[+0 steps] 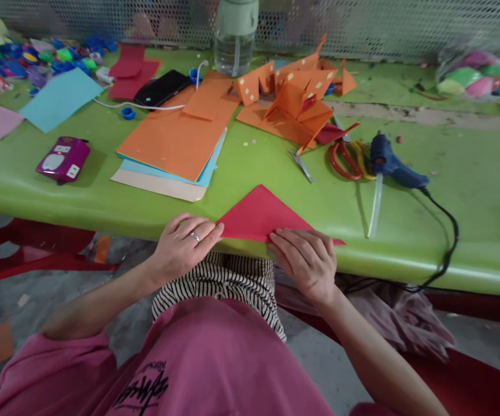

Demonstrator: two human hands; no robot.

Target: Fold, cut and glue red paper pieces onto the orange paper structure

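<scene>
A sheet of red paper [260, 216], folded into a triangle, lies at the table's near edge with its peak pointing away from me. At its left corner, my left hand [186, 240], with a ring on one finger, has its fingers closed on the paper; the thumb is hidden. My right hand [306, 257] presses bent fingers together over the folded edge on the right side. A small red tip of the paper sticks out beyond that hand.
Orange and blue sheets [176, 138] are stacked ahead on the left, near a black phone [163, 88]. An orange paper construction [297, 110], small scissors [302, 166], red-handled scissors [344, 162] and a blue glue gun [395, 162] lie to the right. A purple adapter [64, 160] sits left.
</scene>
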